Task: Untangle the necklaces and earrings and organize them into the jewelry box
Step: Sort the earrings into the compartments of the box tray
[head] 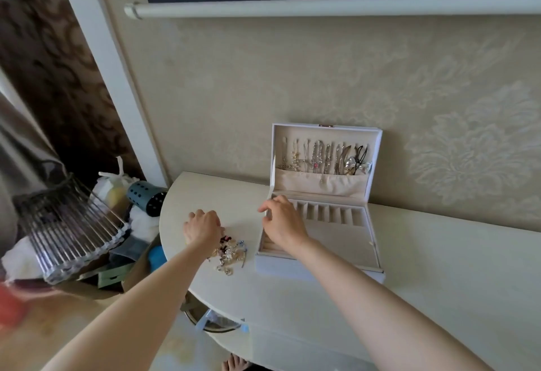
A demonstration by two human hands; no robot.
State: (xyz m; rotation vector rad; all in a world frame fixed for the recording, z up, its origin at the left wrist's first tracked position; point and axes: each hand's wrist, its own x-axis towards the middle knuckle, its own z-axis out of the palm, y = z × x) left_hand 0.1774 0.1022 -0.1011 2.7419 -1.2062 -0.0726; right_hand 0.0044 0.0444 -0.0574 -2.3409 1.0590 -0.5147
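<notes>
A white jewelry box [376, 241] stands open on the cream table [424, 268] against the wall. Several necklaces [319, 156] and a silver bow hang inside its raised lid above a fabric pocket. Its tray shows a row of slots and a flat beige section. A small heap of earrings [229, 250] lies on the table left of the box. My left hand [202, 227] rests knuckles-up at the heap's far left edge, fingers curled down; what they touch is hidden. My right hand [282, 221] hovers over the box's left rim, fingers bent, thumb and forefinger close together.
Left of the table stands a cardboard box of clutter [96, 241]: a clear ribbed tray, a blue perforated cup [146, 199] and cloths. A roller-blind tube [322, 7] runs along the wall above. The table's rounded edge curves near my left forearm.
</notes>
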